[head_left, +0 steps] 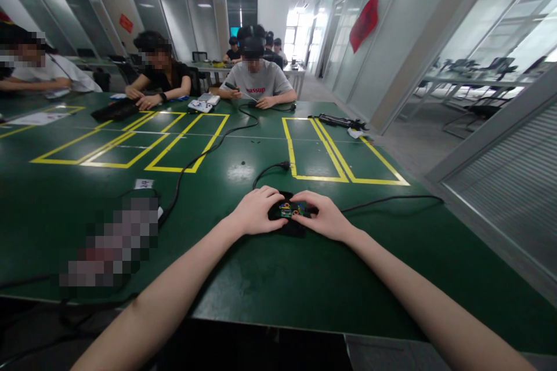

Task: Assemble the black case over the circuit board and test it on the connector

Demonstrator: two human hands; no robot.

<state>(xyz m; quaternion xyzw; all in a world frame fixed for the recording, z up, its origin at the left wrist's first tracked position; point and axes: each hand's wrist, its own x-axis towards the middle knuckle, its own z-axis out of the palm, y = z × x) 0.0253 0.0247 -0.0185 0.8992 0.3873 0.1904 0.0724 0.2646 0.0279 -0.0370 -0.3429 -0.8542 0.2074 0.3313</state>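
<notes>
Just above the green table, a small circuit board (286, 211) with copper-coloured coils shows between my two hands. Around and below it is a dark black piece (292, 231), perhaps its casing; I cannot tell whether the two are joined. My left hand (256, 211) grips the left side, thumb at the near edge and fingers over the far edge. On the opposite side my right hand (325, 217) pinches the board, with thumb and fingers bent around it. My palms hide both ends of the board.
Yellow tape rectangles mark the green table (243, 266). A black plug (285, 166) on a cable lies beyond my hands, and a long cable (213, 151) runs leftward. A blurred-out object (117, 237) lies left. Several people sit opposite; one in grey (256, 78) handles a tool. A black device (337, 122) lies far right.
</notes>
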